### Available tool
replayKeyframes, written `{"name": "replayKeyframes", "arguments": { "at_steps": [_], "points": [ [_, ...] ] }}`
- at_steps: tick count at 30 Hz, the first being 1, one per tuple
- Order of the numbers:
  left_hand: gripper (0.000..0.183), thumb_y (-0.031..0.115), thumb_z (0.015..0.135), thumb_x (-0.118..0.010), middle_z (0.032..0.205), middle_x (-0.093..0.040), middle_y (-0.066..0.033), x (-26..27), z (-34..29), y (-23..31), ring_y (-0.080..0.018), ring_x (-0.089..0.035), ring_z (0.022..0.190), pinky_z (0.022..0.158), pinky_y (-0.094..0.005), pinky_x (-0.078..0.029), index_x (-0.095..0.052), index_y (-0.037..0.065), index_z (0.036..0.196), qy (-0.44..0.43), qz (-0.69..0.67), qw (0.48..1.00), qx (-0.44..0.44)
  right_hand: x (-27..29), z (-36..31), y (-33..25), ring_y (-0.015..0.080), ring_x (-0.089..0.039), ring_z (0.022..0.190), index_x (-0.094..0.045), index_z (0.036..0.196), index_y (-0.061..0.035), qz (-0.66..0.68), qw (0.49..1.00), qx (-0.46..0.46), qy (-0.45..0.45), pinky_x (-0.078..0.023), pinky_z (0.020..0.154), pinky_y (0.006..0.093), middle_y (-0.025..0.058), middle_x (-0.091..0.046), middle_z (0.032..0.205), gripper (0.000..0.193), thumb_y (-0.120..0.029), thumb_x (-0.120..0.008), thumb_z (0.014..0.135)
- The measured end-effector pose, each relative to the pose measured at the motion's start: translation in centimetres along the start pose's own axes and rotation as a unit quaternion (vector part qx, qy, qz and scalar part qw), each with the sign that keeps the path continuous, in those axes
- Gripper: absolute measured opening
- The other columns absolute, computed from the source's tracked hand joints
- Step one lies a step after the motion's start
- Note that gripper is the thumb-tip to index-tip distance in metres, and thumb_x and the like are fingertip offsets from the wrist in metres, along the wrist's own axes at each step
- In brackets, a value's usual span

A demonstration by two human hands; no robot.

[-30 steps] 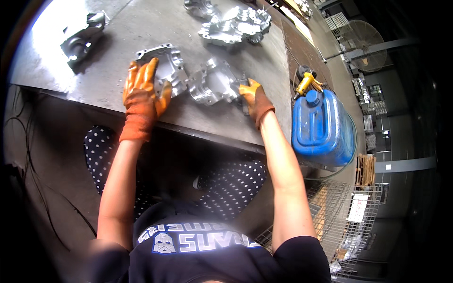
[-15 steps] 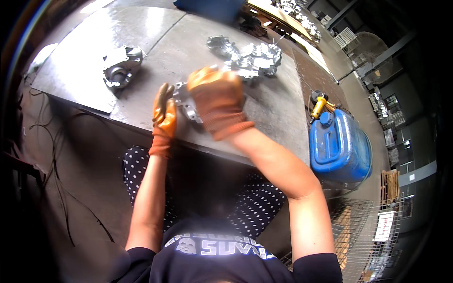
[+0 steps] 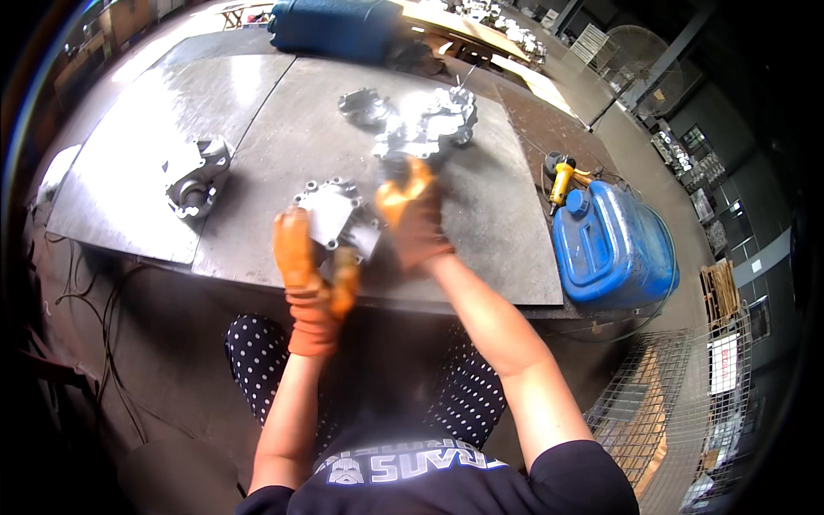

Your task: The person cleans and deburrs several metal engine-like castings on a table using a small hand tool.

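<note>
A silvery cast-metal housing lies near the front edge of the metal-topped table. At its near left side is my left hand, in an orange-coated glove, with long fingers stretched along the edge and the blurred thumb apart. To the right of the housing, my right hand, gloved alike, is smeared by motion with its fingers curled. A dark thing shows at its fingertips, too blurred to name. Just beyond it sits a cluster of shiny castings, with a smaller casting beside it.
Another casting stands at the left of the table. A blue jerrycan and a yellow power tool are at the right. A blue container lies at the far edge. Below right stands a wire mesh cage; cables trail at left.
My right hand has moved off the housing toward the cluster of castings, uncovering the housing. My left thumb has swung away from the fingers. The view has shifted, showing more of the far table.
</note>
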State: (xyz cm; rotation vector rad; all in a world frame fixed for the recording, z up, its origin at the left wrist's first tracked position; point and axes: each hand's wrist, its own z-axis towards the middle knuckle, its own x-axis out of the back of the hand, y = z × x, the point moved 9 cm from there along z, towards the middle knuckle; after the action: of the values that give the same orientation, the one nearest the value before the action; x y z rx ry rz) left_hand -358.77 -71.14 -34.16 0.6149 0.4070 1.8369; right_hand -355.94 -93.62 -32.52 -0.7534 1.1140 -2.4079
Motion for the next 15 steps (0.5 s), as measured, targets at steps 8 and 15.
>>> {"name": "replayKeyframes", "arguments": {
  "at_steps": [8, 15],
  "points": [
    [0.039, 0.021, 0.091, -0.051, 0.147, -0.053, -0.0094, -14.5, -1.2, -2.2, -0.034, -0.036, 0.147, 0.122, -0.0607, -0.014, -0.068, 0.019, 0.127, -0.39, 0.273, 0.863, -0.17, -0.8, 7.5, 5.9, 0.0216, -0.065, 0.111, -0.069, 0.102, -0.018, -0.518, 0.81, 0.202, -0.185, -0.046, 0.098, 0.0411, 0.0031, -0.073, 0.106, 0.018, -0.025, -0.067, 0.086],
    [0.039, 0.023, 0.087, -0.059, 0.142, -0.056, -0.0051, -13.2, 6.0, -10.8, -0.0292, -0.037, 0.146, 0.124, -0.0553, -0.017, -0.068, 0.023, 0.125, -0.403, 0.269, 0.857, -0.175, -5.7, 8.6, 9.9, 0.0239, -0.068, 0.112, -0.076, 0.102, -0.0168, -0.556, 0.774, 0.104, -0.285, -0.044, 0.104, 0.039, 0.0044, -0.075, 0.109, 0.024, -0.013, -0.055, 0.093]
  ]
}}
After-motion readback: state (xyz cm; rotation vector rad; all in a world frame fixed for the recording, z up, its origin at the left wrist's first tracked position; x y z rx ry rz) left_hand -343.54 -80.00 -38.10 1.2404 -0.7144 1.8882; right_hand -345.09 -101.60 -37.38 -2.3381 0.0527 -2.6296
